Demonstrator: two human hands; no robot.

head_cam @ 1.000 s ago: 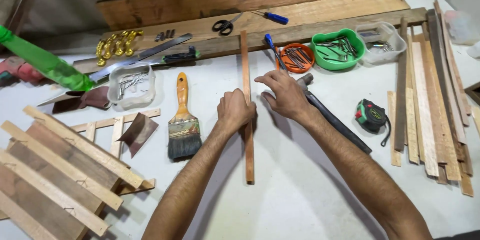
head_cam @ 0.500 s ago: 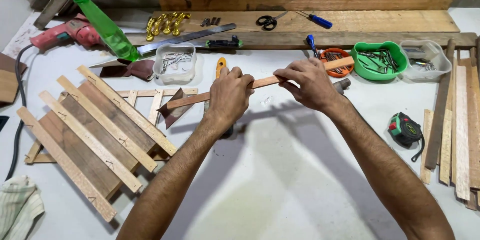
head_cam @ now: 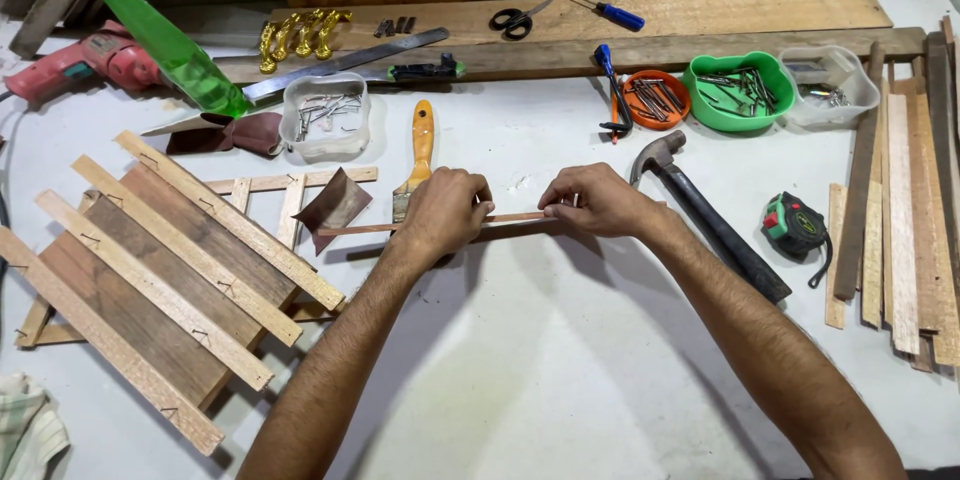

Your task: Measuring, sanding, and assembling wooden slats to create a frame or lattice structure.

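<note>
On the white worktop both hands, left hand and right hand, now grasp the thin wooden strip in their fingers, turned level (before it pointed away), beside the paintbrush.

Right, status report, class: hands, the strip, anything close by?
Left hand and right hand grip thin wooden strip, level above white table. Paintbrush and hammer close by.

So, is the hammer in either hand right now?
No, the hammer lies on the table beside the right hand; both hands hold a thin wooden strip.
</note>
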